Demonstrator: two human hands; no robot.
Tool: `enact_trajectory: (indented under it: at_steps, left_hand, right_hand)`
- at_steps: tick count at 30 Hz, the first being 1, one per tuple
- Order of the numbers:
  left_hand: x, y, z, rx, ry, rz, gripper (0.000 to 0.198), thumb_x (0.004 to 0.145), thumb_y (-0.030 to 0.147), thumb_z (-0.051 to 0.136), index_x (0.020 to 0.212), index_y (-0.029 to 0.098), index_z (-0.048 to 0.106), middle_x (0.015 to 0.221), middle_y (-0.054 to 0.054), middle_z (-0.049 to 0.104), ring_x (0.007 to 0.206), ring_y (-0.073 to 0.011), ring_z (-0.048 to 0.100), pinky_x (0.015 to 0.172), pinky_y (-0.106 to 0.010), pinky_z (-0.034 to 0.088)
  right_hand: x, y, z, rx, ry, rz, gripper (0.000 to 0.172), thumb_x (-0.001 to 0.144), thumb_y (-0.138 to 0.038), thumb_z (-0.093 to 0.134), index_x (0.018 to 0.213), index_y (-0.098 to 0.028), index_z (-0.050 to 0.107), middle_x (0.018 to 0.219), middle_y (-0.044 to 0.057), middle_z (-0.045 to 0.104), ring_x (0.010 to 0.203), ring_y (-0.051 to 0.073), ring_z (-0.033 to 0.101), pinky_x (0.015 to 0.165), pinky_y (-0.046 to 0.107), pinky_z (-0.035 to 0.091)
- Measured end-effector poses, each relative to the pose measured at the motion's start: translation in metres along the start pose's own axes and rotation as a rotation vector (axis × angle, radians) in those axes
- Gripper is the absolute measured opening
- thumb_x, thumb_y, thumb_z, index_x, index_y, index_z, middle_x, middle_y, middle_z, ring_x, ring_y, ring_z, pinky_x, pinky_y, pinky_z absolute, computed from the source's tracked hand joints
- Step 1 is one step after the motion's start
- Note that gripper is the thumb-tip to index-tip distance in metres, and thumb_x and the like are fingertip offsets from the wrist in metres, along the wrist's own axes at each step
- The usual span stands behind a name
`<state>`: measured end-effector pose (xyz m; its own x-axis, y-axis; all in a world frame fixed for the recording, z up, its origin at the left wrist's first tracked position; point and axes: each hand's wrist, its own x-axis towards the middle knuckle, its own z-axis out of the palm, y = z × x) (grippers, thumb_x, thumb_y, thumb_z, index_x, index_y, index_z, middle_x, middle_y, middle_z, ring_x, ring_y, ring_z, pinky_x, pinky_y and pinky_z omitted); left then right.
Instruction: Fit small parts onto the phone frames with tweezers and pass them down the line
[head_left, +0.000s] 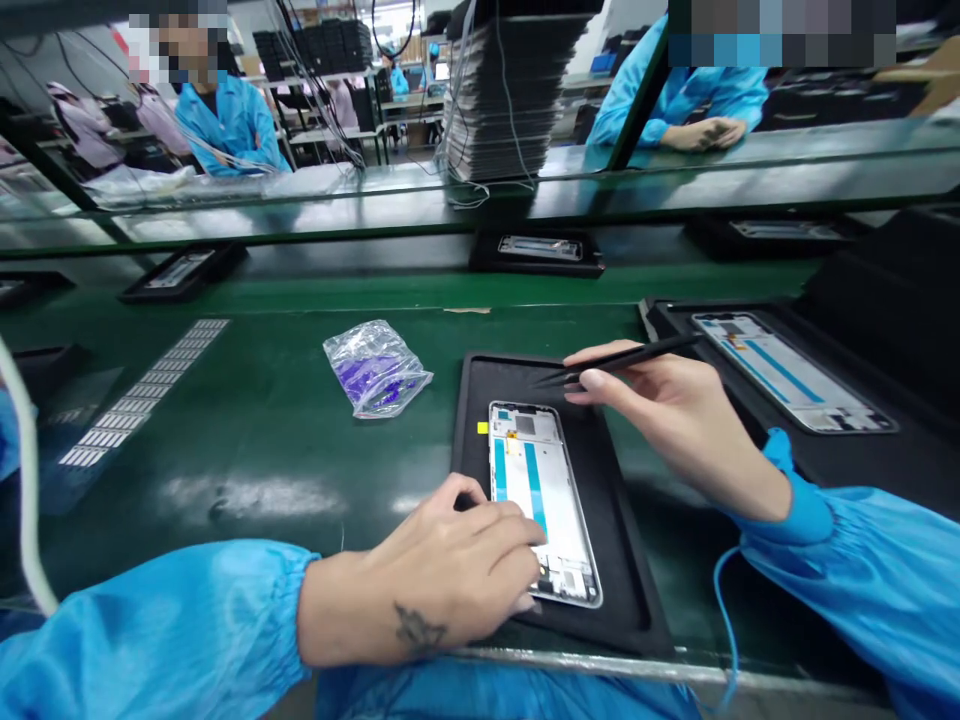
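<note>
A silver phone frame (574,520) with blue strips lies in a shallow black foam tray (626,560). A small yellow tab (482,428) sticks out from its upper left edge. My left hand (469,565) is curled over the frame's lower left side, its fingers on the frame; the fingertips' grip is partly hidden. Above the tray's upper right part, my right hand (660,400) pinches black tweezers (630,355). Their tips point left, over the top end of the frame, and hold nothing that I can make out.
A zip bag with purple pieces (379,370) lies left of the tray. Farther left is a strip of white labels (146,390). Another phone frame (795,370) rests in a tray at right. Trays (536,250) line the green belt behind; co-workers sit beyond.
</note>
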<state>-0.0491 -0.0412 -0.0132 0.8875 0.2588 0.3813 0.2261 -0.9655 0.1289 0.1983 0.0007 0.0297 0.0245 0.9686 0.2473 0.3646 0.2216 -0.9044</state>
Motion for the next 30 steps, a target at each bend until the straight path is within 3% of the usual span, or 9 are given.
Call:
enact_trajectory:
  at_steps: [3,7,11,15,18,23,30]
  left_hand:
    - [0.000,-0.001,-0.003,0.022,-0.045,0.016,0.017,0.104,0.024,0.047,0.094,0.016,0.057,0.118,-0.008,0.067,0.107,-0.0204,0.060,0.083,-0.035,0.042]
    - [0.000,0.004,-0.007,0.067,-0.120,0.133,0.027,0.103,0.044,0.049,0.093,0.019,0.053,0.091,-0.004,0.061,0.078,-0.0183,0.054,0.065,-0.033,0.039]
    - [0.008,0.009,-0.011,0.207,-0.242,0.180,0.007,0.101,0.021,0.049,0.095,0.018,0.051,0.081,-0.002,0.054,0.067,-0.0166,0.051,0.057,-0.031,0.038]
    - [0.022,0.006,-0.018,0.278,-0.392,0.195,0.004,0.101,0.016,0.047,0.100,0.015,0.051,0.087,-0.004,0.056,0.066,-0.0174,0.055,0.054,-0.032,0.044]
    - [0.034,-0.009,-0.020,0.355,-0.419,0.188,0.006,0.101,0.013,0.045,0.102,0.015,0.050,0.090,-0.005,0.057,0.068,-0.0182,0.058,0.055,-0.032,0.047]
    - [0.060,-0.055,-0.017,0.463,-0.390,0.168,0.010,0.102,0.010,0.041,0.101,0.015,0.049,0.090,-0.004,0.058,0.072,-0.0179,0.059,0.062,-0.030,0.048]
    - [0.087,-0.105,-0.031,0.612,-0.361,0.086,0.015,0.103,0.010,0.039,0.100,0.016,0.052,0.091,-0.004,0.061,0.075,-0.0166,0.060,0.069,-0.029,0.046]
  right_hand:
    - [-0.003,-0.004,-0.008,0.028,0.070,-0.015,0.028,0.083,-0.044,0.074,0.096,-0.019,0.075,0.100,0.005,0.074,0.080,0.018,0.074,0.080,0.033,0.065]
    - [-0.006,-0.005,-0.018,0.078,0.168,-0.031,0.029,0.082,-0.043,0.076,0.098,-0.019,0.075,0.095,0.004,0.074,0.082,0.018,0.073,0.078,0.033,0.065]
    - [-0.013,-0.004,-0.028,0.113,0.240,-0.045,0.026,0.081,-0.043,0.076,0.096,-0.021,0.076,0.092,0.002,0.074,0.082,0.018,0.072,0.079,0.034,0.066]
    - [-0.023,-0.003,-0.038,0.115,0.321,-0.060,0.027,0.080,-0.045,0.077,0.095,-0.023,0.077,0.092,0.002,0.074,0.081,0.020,0.074,0.078,0.035,0.066]
    - [-0.033,-0.003,-0.046,0.051,0.393,-0.067,0.028,0.080,-0.047,0.077,0.097,-0.024,0.077,0.089,0.002,0.075,0.075,0.020,0.075,0.072,0.031,0.064]
    - [-0.047,-0.003,-0.054,-0.057,0.417,-0.059,0.035,0.080,-0.054,0.074,0.098,-0.024,0.077,0.078,0.004,0.076,0.070,0.023,0.077,0.051,0.025,0.055]
    - [-0.057,0.000,-0.063,-0.085,0.429,-0.063,0.032,0.078,-0.055,0.074,0.096,-0.029,0.077,0.074,0.003,0.078,0.068,0.024,0.077,0.056,0.029,0.059]
